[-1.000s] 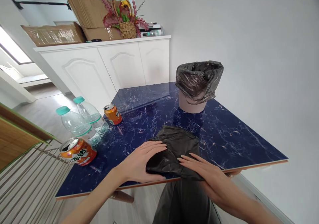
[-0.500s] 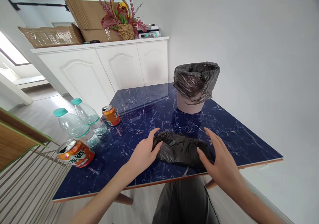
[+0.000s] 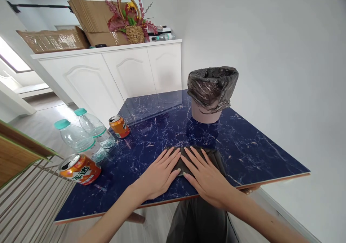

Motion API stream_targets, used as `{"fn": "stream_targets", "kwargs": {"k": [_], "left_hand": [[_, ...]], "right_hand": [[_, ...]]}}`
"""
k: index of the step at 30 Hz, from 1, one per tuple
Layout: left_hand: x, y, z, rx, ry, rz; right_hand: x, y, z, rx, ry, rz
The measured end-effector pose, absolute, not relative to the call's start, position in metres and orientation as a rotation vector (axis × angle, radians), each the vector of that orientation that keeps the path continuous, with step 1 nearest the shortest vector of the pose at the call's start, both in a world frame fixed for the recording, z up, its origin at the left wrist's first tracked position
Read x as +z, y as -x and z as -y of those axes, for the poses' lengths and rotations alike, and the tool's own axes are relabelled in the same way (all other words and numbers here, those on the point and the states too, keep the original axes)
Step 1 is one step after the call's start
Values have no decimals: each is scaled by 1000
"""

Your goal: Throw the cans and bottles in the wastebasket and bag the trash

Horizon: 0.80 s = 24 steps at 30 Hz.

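A black plastic bag (image 3: 217, 161), folded into a flat strip, lies near the front edge of the dark blue marbled table (image 3: 259, 153). My left hand (image 3: 162, 172) rests flat on its left part, fingers stretched out and pointing away from me. My right hand (image 3: 204, 176) lies flat over its middle, fingers spread. The two hands are side by side, thumbs nearly touching. Much of the bag is hidden under them. Beyond it stands a pinkish bin (image 3: 205, 117) with a black bag liner (image 3: 213, 90) folded over its rim.
At the table's left side stand two clear bottles (image 3: 78, 138) with teal caps, an orange can (image 3: 119, 126) and a nearer orange-red can (image 3: 81, 169). A wire rack (image 3: 29, 199) adjoins the left edge. Behind are a white cabinet (image 3: 113, 73), cardboard boxes (image 3: 54, 41) and a flower basket (image 3: 135, 34).
Both hands have come together from the bag's two ends and now lie flat on it. The bag looks flatter and smoother than before.
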<state>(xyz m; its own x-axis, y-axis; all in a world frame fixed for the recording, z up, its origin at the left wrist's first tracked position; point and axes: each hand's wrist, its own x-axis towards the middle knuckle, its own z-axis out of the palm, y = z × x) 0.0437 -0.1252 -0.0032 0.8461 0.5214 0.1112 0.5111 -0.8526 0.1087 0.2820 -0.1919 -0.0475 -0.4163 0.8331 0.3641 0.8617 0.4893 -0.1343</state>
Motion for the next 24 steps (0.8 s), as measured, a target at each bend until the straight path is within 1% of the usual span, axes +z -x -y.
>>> {"fn": "stream_targets", "kwargs": {"k": [3, 9, 16, 24], "left_hand": [[-6, -36, 126, 236, -2914, -847], [-8, -30, 133, 461, -2812, -948], [-9, -27, 137, 728, -2709, -1207], [-12, -26, 137, 741, -2704, -1239]], "right_hand": [[-45, -287, 186, -49, 1406, 2409], [-37, -288, 190, 12, 1375, 2408], [-35, -292, 204, -212, 1283, 2360], [-55, -320, 169, -323, 1341, 2426]]}}
